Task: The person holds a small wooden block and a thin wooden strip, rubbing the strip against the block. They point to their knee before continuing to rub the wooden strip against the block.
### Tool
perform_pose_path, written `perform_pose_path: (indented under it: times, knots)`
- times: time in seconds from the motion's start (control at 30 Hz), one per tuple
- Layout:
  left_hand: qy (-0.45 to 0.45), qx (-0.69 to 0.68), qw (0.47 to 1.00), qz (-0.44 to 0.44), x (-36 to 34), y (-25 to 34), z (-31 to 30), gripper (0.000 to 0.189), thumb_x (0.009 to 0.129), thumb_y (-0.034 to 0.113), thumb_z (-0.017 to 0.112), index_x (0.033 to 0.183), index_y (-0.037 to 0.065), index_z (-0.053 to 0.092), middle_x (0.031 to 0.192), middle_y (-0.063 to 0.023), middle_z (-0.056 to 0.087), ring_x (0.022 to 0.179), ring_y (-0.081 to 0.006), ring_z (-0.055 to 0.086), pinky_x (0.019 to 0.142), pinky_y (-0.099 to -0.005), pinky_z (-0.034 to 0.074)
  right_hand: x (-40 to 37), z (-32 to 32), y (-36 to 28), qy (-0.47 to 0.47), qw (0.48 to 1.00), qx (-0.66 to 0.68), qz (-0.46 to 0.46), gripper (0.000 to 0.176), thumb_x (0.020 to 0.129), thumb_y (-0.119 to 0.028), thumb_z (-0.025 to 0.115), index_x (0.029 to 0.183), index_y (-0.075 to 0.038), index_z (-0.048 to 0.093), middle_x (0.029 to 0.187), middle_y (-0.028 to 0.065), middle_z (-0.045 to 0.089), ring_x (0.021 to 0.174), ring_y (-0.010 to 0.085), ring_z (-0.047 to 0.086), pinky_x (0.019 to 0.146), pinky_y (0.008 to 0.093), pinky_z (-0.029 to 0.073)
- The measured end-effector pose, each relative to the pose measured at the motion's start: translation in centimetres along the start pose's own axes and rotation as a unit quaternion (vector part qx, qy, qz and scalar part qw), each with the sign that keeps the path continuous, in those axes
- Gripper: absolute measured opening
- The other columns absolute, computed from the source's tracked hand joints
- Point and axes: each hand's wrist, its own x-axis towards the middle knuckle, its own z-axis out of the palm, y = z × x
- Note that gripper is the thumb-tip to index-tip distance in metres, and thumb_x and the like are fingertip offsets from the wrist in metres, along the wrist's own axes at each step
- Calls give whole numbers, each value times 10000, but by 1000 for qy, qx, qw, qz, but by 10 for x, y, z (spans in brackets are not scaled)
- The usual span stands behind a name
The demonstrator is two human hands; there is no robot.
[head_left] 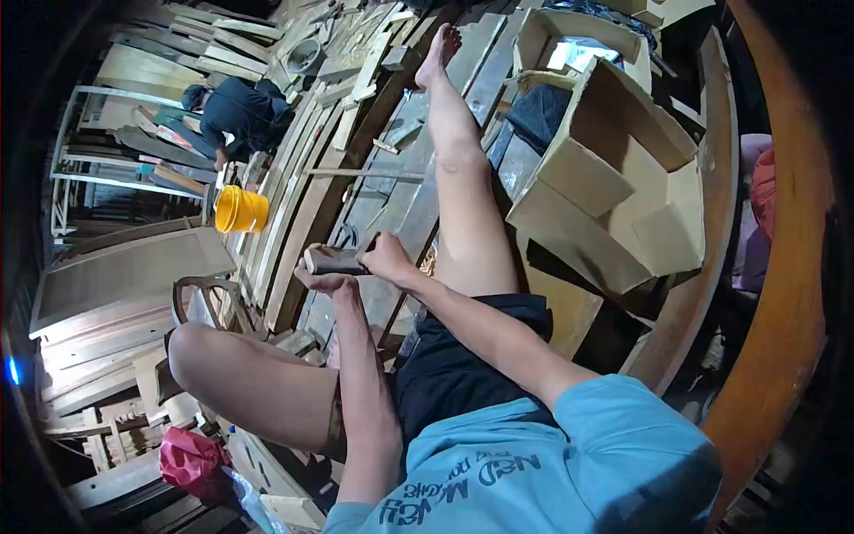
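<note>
My left hand (pixel 327 283) is wrapped from below round a short dark block with a pale rounded end (pixel 336 262); its exact kind is not clear. At the block's right end, my right hand (pixel 389 258) is closed with fingers curled against it. Both hands are held close together between my legs, above long wooden boards (pixel 405 209). Part of the block is hidden under the fingers.
An open cardboard box (pixel 578 200) stands to the right, with another box (pixel 636 53) behind. A yellow bucket (pixel 240 210), stacked planks (pixel 289 196) and a crouching person (pixel 238 116) are at the left. A pink bag (pixel 191 463) lies lower left.
</note>
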Motion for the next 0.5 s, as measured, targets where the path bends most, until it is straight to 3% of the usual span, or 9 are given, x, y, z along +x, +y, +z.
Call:
perform_pose_path:
  times: [0.07,0.1,0.13,0.23,0.27,0.33,0.37,0.47,0.5]
  knots:
    - [-23,-30,999,-22,-5,5,10,431,741,439,351,742,49,535,661,-74,516,594,-200,499,540,-303,417,-6,-3,-17,26,988,117,-97,148,639,-118,615,677,25,607,582,105,595,516,141,557,467,300,421]
    - [3,73,996,45,-16,8,19,425,743,431,354,742,45,532,663,-85,515,596,-202,501,539,-296,418,-13,-6,-26,10,984,154,-87,146,632,-114,613,653,30,602,545,100,578,496,141,546,457,308,417]
    - [-62,4,998,-17,7,-4,-3,418,746,416,354,742,37,530,665,-83,509,595,-197,497,538,-288,414,-7,-7,-20,5,985,153,-82,146,632,-114,613,653,30,602,545,100,578,496,141,546,457,308,417]
    - [2,32,997,71,13,-6,-12,418,745,406,341,734,33,530,625,-78,486,579,-202,476,537,-282,400,-4,-3,-1,5,999,32,-34,162,628,-109,617,617,45,567,495,59,528,470,129,496,451,308,409]
    - [-46,-14,997,56,22,-10,-20,424,745,409,332,742,36,534,612,-78,487,574,-206,477,531,-286,402,3,5,4,16,1000,3,-11,157,626,-106,614,616,43,568,487,64,524,461,129,491,444,314,408]
    - [-74,-21,997,31,14,-7,-9,421,747,409,335,745,40,537,629,-84,509,587,-204,492,532,-293,409,-11,-5,-22,-22,987,148,-63,235,597,-155,596,652,71,566,611,223,579,604,313,610,524,381,451]
    - [-46,-16,998,35,9,-5,-6,419,749,410,340,745,40,536,636,-82,514,582,-204,493,530,-295,409,-10,2,-18,9,989,120,-83,128,626,-103,604,627,24,584,562,113,562,528,145,538,511,320,438]
    - [32,-39,998,24,8,-6,-6,414,756,412,352,748,37,529,648,-72,518,560,-205,488,518,-300,408,-10,-11,-11,-24,999,33,-5,121,631,-101,601,653,18,605,613,133,590,577,160,576,546,311,452]
    - [55,-11,996,65,1,-1,2,415,757,412,351,731,36,525,635,-66,505,546,-204,479,507,-288,401,-3,-3,-3,11,998,14,-56,134,628,-104,600,686,14,624,639,153,605,594,176,597,555,304,462]
